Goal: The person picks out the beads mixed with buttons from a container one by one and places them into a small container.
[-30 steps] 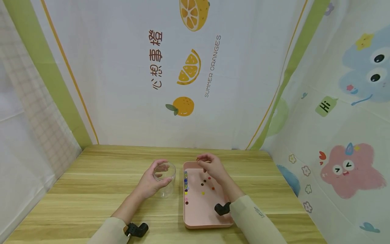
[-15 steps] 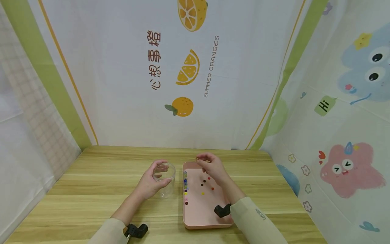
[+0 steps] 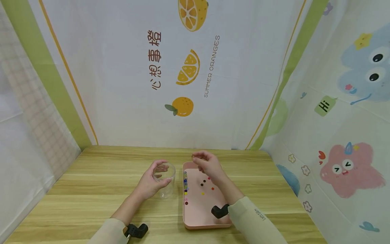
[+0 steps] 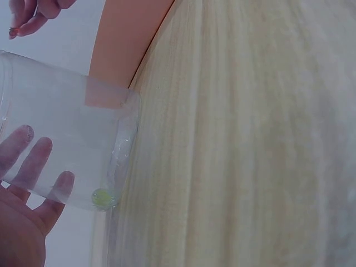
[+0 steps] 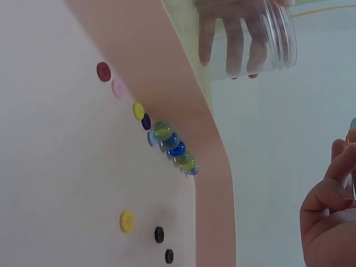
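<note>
My left hand (image 3: 151, 181) grips a clear, open-topped jar (image 3: 166, 189), its fingers around the side. In the left wrist view, a yellow-green marble (image 4: 103, 198) sits at the jar's bottom. My right hand (image 3: 209, 166) is raised above the far end of a pink tray (image 3: 207, 217), right of the jar and apart from it. Its fingertips pinch a small, marble-like ball (image 5: 354, 123), partly cut off, with teal and orange-red showing. Several glass marbles (image 5: 177, 148) line the tray's left wall, with buttons such as a pink one (image 5: 118, 88) beside them.
More buttons lie scattered on the tray floor, among them a yellow one (image 5: 127, 221) and a black one (image 5: 159, 234). The tray has raised walls. It stands on a wooden table (image 3: 91, 189), with a printed curtain (image 3: 128, 112) behind.
My right hand has shifted slightly left and up, towards the jar, still pinching the small ball. The left hand and jar stay in place.
</note>
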`<move>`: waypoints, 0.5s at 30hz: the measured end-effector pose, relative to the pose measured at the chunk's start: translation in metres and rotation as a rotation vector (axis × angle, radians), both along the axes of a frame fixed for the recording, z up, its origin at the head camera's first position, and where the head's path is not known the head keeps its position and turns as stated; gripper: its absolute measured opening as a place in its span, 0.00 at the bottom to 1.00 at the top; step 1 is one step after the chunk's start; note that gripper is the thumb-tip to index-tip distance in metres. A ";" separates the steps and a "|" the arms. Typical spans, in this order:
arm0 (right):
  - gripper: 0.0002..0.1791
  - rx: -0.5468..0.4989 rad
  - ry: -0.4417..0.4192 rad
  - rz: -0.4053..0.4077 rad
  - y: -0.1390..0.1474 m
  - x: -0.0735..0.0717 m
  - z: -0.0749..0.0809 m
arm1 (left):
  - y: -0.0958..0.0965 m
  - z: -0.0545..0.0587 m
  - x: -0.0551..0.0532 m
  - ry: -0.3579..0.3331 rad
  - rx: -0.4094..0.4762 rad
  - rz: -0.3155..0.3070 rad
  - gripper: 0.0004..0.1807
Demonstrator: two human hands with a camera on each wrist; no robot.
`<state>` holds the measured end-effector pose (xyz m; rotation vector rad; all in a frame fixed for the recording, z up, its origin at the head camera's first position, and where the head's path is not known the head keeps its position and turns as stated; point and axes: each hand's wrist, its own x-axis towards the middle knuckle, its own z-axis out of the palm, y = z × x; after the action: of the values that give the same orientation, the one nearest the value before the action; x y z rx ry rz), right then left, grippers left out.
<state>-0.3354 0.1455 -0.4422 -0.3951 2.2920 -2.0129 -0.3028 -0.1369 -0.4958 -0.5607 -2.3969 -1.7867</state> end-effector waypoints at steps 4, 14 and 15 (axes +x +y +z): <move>0.17 -0.006 -0.010 0.006 -0.004 0.002 0.005 | 0.000 0.000 0.000 -0.001 -0.002 0.003 0.37; 0.15 -0.062 -0.008 0.063 -0.017 0.008 0.014 | 0.000 0.000 0.001 -0.006 0.003 -0.004 0.36; 0.15 -0.064 -0.006 0.070 -0.018 0.009 0.015 | 0.000 0.000 0.001 -0.007 0.004 -0.005 0.36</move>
<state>-0.3267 0.1271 -0.4271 -0.4655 2.1827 -2.0546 -0.3018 -0.1371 -0.4955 -0.5616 -2.3977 -1.7984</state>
